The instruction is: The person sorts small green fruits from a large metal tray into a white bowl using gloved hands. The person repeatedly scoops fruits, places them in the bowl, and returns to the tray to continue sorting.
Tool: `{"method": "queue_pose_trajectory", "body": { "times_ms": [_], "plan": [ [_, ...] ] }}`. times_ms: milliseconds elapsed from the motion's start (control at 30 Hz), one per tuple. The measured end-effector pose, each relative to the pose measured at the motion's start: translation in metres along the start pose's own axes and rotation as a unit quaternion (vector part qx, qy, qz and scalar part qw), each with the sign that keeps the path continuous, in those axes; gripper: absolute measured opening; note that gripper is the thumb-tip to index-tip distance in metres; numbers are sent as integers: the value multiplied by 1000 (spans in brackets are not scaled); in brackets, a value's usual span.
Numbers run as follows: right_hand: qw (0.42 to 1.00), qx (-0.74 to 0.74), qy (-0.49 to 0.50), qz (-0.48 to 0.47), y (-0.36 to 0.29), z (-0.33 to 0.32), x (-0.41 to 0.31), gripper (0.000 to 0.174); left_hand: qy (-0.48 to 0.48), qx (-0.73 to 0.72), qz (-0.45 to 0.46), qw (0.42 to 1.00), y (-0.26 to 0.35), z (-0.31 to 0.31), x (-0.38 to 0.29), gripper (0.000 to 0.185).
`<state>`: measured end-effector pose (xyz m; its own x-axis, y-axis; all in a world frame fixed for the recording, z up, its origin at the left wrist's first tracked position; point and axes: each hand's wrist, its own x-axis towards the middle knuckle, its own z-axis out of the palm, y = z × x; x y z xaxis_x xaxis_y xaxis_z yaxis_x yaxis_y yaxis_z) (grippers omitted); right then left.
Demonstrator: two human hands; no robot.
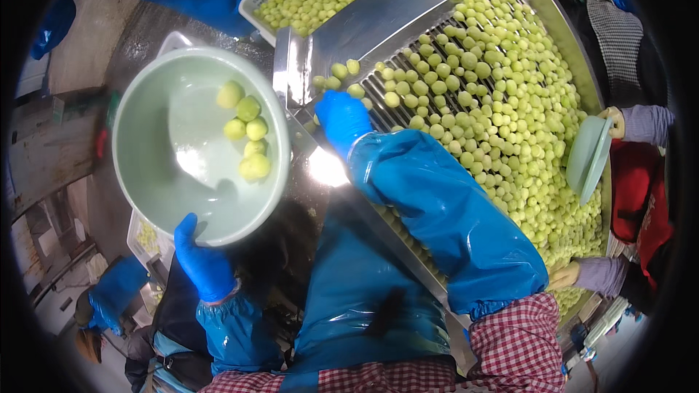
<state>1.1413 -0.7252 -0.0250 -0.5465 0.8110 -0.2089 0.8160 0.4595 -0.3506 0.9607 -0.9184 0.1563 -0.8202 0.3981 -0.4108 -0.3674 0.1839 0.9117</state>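
My left hand (205, 265), in a blue glove, grips the near rim of a large pale green plastic basin (144, 136), thumb inside the wall. Several round green fruits (248, 108) lie in the basin's right half. At the narrow end of a stainless steel slatted sorting table (401, 63), my right hand (343, 120) reaches out with its back to me and its fingers curled. A few fruits (339, 71) sit just beyond its knuckles. Whether it has any fruit inside is hidden. Many more green fruits (513, 136) cover the slats to the right.
A white crate (262, 16) full of fruit stands beyond the steel chute wall. At right, a co-worker's gloved hand (616, 121) holds pale green plastic dishes (590, 158); the other hand (565, 275) touches the fruit. Another person (117, 289) is at lower left.
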Motion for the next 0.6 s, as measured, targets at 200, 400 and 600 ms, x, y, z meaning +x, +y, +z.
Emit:
{"method": "queue_pose_trajectory", "body": {
  "times_ms": [200, 400, 600],
  "plan": [
    [860, 420, -106, 268, 25, 7, 0, 16, -32, 49, 35, 998, 1, 0, 0, 41],
    [735, 607, 248, 169, 28, -127, -86, 28, -107, 189, 147, 965, -22, 16, -3, 27],
    [863, 401, 289, 105, 77, -127, -101, 41, -182, 38, -71, 980, -56, 46, -10, 30]
  ]
}}
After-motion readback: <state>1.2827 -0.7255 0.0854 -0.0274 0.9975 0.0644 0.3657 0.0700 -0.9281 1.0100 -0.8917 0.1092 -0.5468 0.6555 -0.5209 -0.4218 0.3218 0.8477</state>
